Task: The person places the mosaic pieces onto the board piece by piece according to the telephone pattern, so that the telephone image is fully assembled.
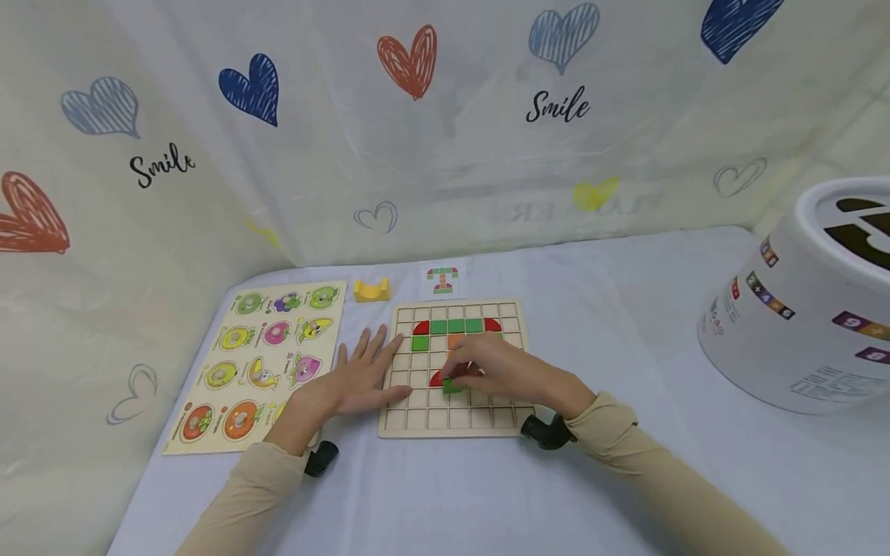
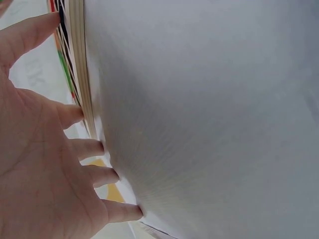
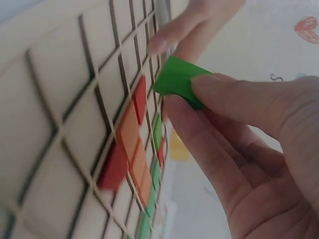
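A wooden grid board (image 1: 410,425) lies on the table. My right hand (image 1: 504,367) is over its middle and pinches a small green block (image 3: 179,77) between thumb and fingers, just off the grid. Spread flat, my left hand (image 1: 358,382) touches the board's left edge with its thumb and index finger; in the left wrist view its fingers (image 2: 112,211) are straight. Green tiles (image 1: 455,326) form a row between two red rounded pieces (image 1: 422,328). In the right wrist view orange tiles (image 3: 130,132) run down from there, with red pieces (image 3: 113,169) beside them.
Behind the board lies a card (image 1: 443,279) with a coloured T-shaped pattern, beside a yellow notched block (image 1: 371,290). A fruit puzzle board (image 1: 327,293) is on the left. To the right stands a large white bucket (image 1: 772,347). A heart-print cloth (image 1: 459,185) hangs behind.
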A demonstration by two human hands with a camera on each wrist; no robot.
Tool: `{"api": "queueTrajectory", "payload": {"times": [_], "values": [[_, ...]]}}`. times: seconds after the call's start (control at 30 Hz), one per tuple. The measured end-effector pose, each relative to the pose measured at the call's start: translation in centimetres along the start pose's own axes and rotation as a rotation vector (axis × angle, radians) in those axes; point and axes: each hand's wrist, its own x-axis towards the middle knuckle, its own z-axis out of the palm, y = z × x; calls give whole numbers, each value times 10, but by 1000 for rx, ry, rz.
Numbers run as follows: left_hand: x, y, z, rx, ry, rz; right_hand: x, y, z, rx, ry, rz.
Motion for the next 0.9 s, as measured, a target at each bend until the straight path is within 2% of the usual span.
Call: {"api": "queueTrajectory", "payload": {"times": [0.17, 0.3, 0.5, 0.9], "values": [[0, 2, -2, -5, -2, 3, 14, 2, 14, -17, 37, -20], [-1, 2, -3, -1, 3, 5, 20, 3, 21, -24, 13, 2], [-1, 1, -3, 2, 13, 3, 20, 1, 23, -36, -6, 63], [-1, 1, -1, -14, 6, 6, 19, -1, 28, -68, -30, 77]]}}
